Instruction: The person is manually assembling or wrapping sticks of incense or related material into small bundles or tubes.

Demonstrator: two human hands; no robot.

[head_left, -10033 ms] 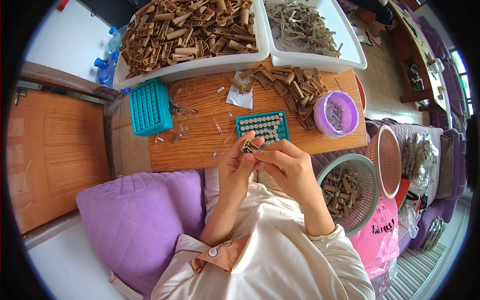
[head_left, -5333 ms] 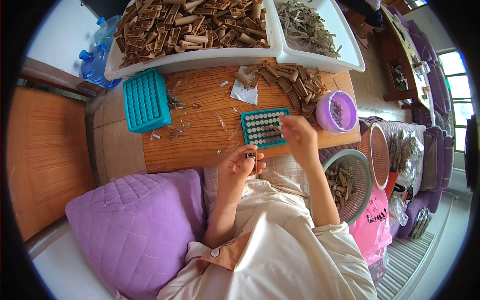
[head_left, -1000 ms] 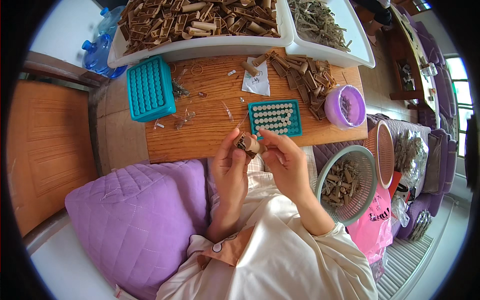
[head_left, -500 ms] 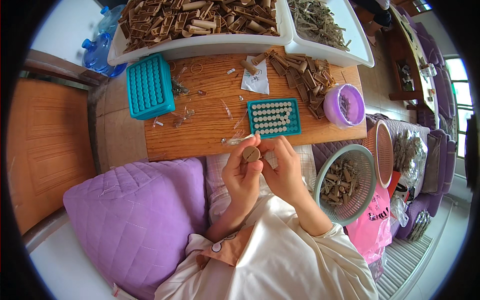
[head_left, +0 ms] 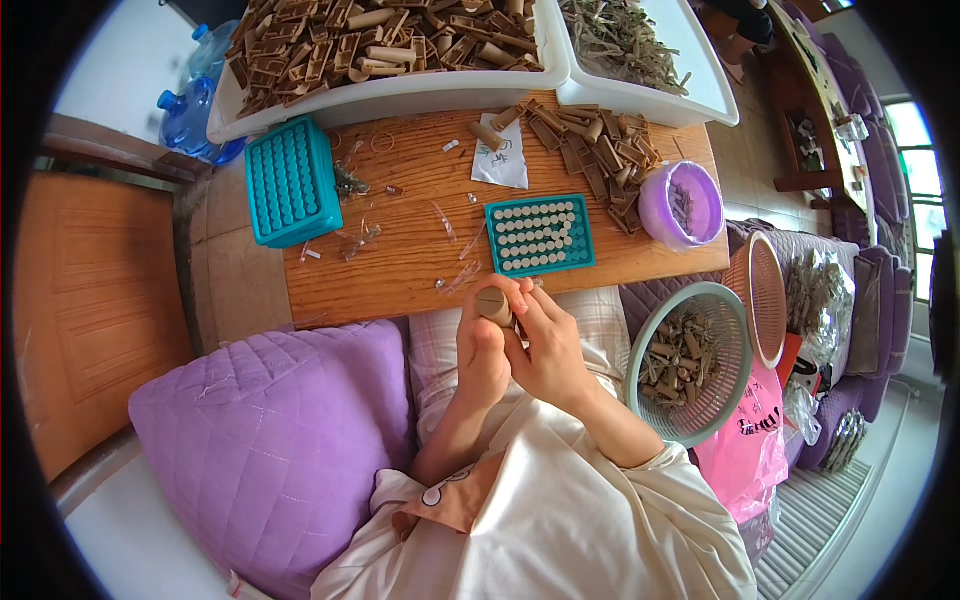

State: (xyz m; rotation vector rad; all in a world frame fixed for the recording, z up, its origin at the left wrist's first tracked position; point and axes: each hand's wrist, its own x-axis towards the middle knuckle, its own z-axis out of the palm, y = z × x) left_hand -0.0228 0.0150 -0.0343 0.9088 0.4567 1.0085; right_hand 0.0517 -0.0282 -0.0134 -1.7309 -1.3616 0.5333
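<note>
Just in front of the table edge, my two hands meet around a tan-brown cylinder (head_left: 494, 304) with a slit across its round end. My left hand (head_left: 484, 358) is closed around it, thumb in front and fingers behind. The fingers of my right hand (head_left: 550, 350) press against its right side, and they hide its lower part. Beyond my hands, a teal tray (head_left: 490, 232) on the table holds rows of small whitish round pieces, with a few holes free at its right.
The wooden table (head_left: 400, 275) carries stacked teal trays (head_left: 292, 180), clear plastic scraps, loose brown half-shells (head_left: 590, 150) and a purple bowl (head_left: 655, 225). Large white bins (head_left: 400, 100) stand behind. A grey basket (head_left: 640, 400) is at my right, a purple cushion (head_left: 270, 440) at my left.
The cylinder has tilted, so its side now shows below the slit end. My right hand's fingers have come over toward my left hand. The view has shifted slightly.
</note>
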